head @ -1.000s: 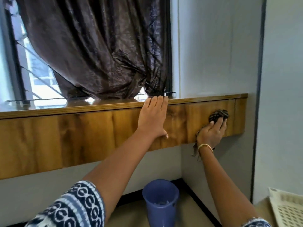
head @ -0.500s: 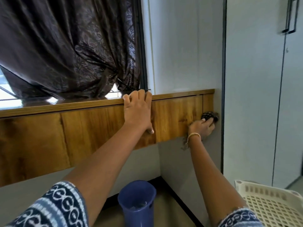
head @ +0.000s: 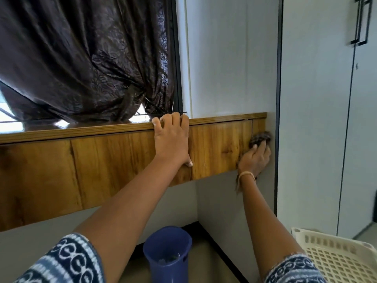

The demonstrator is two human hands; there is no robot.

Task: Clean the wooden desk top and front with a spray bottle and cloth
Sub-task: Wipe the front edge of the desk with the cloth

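The wooden desk front (head: 102,170) runs across the head view, and its glossy top (head: 81,127) shows as a thin strip below the window. My left hand (head: 171,139) lies on the front panel with its fingers hooked over the top edge and its thumb flat on the wood. My right hand (head: 255,160) holds a dark crumpled cloth (head: 260,137) against the far right end of the front, beside the wall. No spray bottle is in view.
A dark curtain (head: 91,58) hangs down to the desk top. A blue bucket (head: 167,250) stands on the floor under the desk, between my arms. A cream plastic basket (head: 334,256) sits at the lower right, in front of a grey wardrobe door (head: 318,119).
My right hand has slid the cloth rightward to the end of the desk front. My left fingers went from lying flat to hooking over the top edge. The view swung right.
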